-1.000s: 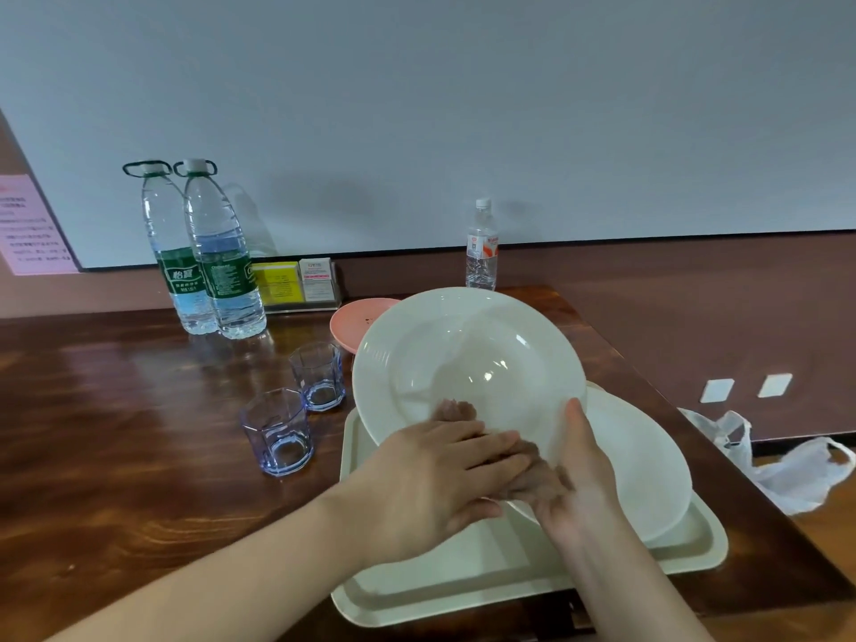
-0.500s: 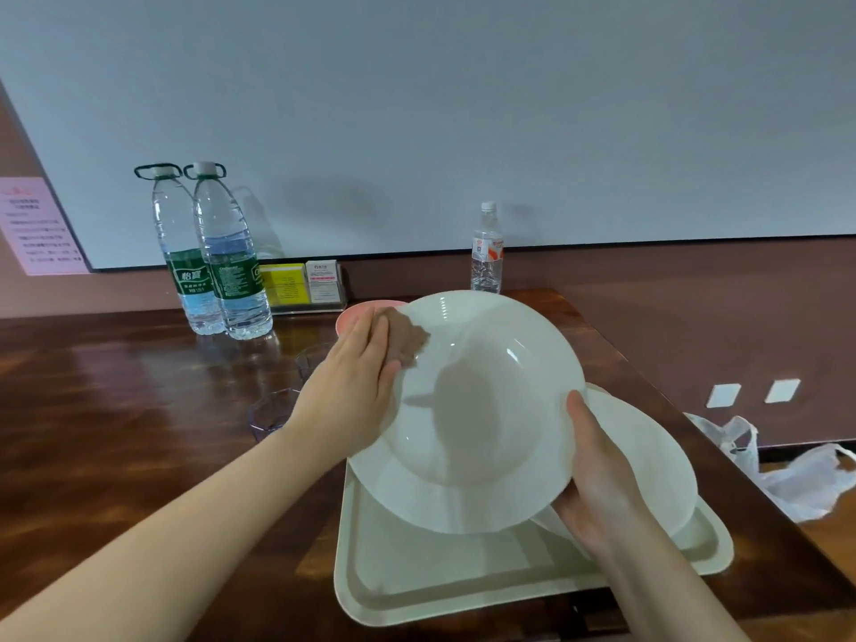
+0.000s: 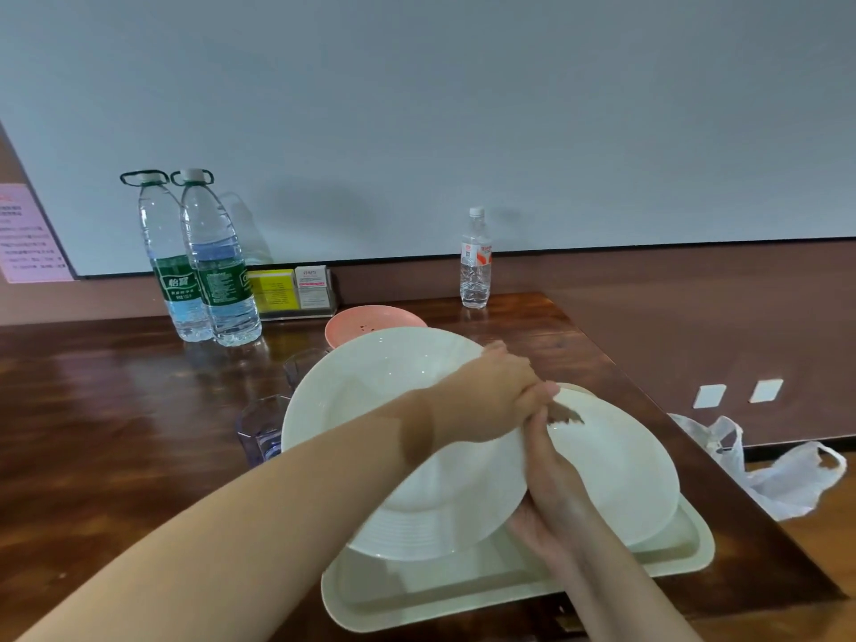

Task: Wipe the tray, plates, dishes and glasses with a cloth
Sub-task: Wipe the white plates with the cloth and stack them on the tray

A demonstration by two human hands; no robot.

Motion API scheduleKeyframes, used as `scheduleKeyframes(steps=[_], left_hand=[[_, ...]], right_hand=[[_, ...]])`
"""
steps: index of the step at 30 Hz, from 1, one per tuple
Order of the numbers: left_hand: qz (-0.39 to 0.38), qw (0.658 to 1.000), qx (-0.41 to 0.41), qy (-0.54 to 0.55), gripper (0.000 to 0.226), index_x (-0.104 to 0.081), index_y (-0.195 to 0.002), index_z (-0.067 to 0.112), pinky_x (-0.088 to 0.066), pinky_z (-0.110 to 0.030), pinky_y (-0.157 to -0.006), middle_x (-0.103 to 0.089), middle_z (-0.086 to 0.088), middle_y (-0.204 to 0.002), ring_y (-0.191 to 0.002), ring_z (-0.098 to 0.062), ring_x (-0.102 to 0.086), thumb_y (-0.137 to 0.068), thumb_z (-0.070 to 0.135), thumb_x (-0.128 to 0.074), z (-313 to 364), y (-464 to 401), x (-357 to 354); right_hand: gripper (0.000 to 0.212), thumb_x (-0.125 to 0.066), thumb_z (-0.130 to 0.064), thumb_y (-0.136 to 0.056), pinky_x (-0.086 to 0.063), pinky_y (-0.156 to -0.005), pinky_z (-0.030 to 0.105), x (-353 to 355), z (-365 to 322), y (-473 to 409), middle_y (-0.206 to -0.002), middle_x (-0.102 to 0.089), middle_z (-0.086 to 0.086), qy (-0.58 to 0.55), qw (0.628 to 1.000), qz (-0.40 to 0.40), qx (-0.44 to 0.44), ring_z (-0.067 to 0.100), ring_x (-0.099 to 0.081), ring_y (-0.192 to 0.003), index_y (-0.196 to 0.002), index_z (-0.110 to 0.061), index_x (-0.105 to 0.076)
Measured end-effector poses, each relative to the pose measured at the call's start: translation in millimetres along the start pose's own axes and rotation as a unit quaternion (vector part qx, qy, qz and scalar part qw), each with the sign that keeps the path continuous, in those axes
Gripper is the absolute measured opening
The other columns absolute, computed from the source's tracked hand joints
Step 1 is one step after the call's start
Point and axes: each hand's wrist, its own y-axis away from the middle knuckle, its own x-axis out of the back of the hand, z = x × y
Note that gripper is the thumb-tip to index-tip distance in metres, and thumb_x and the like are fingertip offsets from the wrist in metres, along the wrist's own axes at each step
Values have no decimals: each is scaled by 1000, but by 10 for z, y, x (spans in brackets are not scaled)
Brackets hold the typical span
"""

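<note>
At the centre of the frame a large white plate [image 3: 398,437] is held tilted above the pale tray [image 3: 463,590], which lies on the dark wooden surface [image 3: 116,433] at lower centre. The right hand [image 3: 551,493] has its grip closed on the plate's right rim, thumb on the near face. The left hand [image 3: 495,391] crosses over the plate with its fingers curled round a brown cloth [image 3: 563,412], of which only a scrap shows at the plate's right edge. A second white plate [image 3: 620,470] rests on the tray behind, to the right. Two glasses [image 3: 261,428] stand left of the plate, partly hidden, and a pink dish [image 3: 370,322] sits just beyond it. Three water bottles [image 3: 217,261] stand by the wall.
</note>
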Motion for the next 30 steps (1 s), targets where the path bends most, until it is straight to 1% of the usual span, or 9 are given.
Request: scheduleKeyframes(steps=[4, 8, 12, 15, 18, 21, 26, 28, 30], left_hand=[[-20, 999, -13, -21, 49, -64, -87, 1, -33, -33, -96, -64, -13, -87, -84, -26, -54, -102, 31, -29, 35, -11, 22], [-14, 992, -17, -121, 53, -61, -111, 15, -41, -41, -90, -63, -5, -106, -101, -26, -54, -96, 30, -13, -161, 5, 146], [-20, 988, 122, -96, 39, -43, -136, 26, -40, -38, -93, -52, -2, -122, -114, -25, -49, -103, 28, -22, -422, 58, 415], [-12, 973, 230, 21, 36, -57, -119, 15, -37, -28, -80, -61, -7, -113, -106, -26, -56, -102, 33, -31, -682, 196, 483], [47, 934, 303, 182, 22, -62, -87, 16, -39, -28, -71, -65, -5, -86, -82, -23, -56, -97, 26, -46, -909, 318, 410], [95, 867, 355, 337, 13, -67, -96, 12, -49, -29, -74, -68, -5, -85, -76, -18, -60, -92, 19, -57, -962, 430, 350], [162, 756, 412, 482, 15, -66, -99, 7, -48, -20, -53, -68, 1, -64, -55, -11, -60, -91, 18, -60, -905, 609, 199], [187, 727, 429, 503, 17, -65, -100, 10, -48, -24, -54, -67, -3, -71, -59, -17, -58, -91, 22, -59, -848, 673, 88], [227, 667, 439, 557, 15, -65, -97, 10, -53, -33, -70, -67, -10, -87, -74, -26, -60, -91, 22, -58, -776, 702, -75]], right_hand=[[55, -40, -48, -91, -56, -85, 38, 9, -25, 11, -115, -67, 15, -35, 999, -23, -22, 28, -63, -108, -119, -5, -60], [50, -43, -40, -89, -52, -92, 42, 31, -5, 6, -117, -66, 16, -64, 997, -28, -32, 29, -62, -109, -122, -4, -56], [40, -40, -40, -94, -55, -80, 40, 99, -42, 23, -103, -72, 8, 17, 1000, -3, 3, 25, -69, -95, -113, -12, -61], [34, -39, -42, -96, -57, -75, 42, 161, -103, 18, -90, -75, 3, 63, 997, 30, 16, 24, -70, -85, -105, -19, -62], [29, -37, -37, -99, -56, -71, 39, 180, -182, 19, -86, -75, -2, 96, 993, 52, 52, 19, -70, -84, -101, -22, -61], [29, -35, -36, -100, -54, -76, 37, 190, -223, 30, -99, -71, 0, 123, 987, 68, 77, 19, -66, -94, -104, -24, -62], [27, -34, -32, -100, -49, -66, 28, 188, -265, 41, -97, -66, -4, 113, 984, 93, 103, 12, -62, -88, -104, -23, -59], [24, -34, -31, -101, -47, -64, 27, 170, -263, 21, -98, -63, -6, 98, 981, 108, 128, 11, -59, -88, -111, -23, -53], [22, -33, -33, -101, -46, -65, 27, 140, -236, -13, -100, -60, -9, 73, 978, 125, 151, 10, -57, -90, -117, -28, -47]])
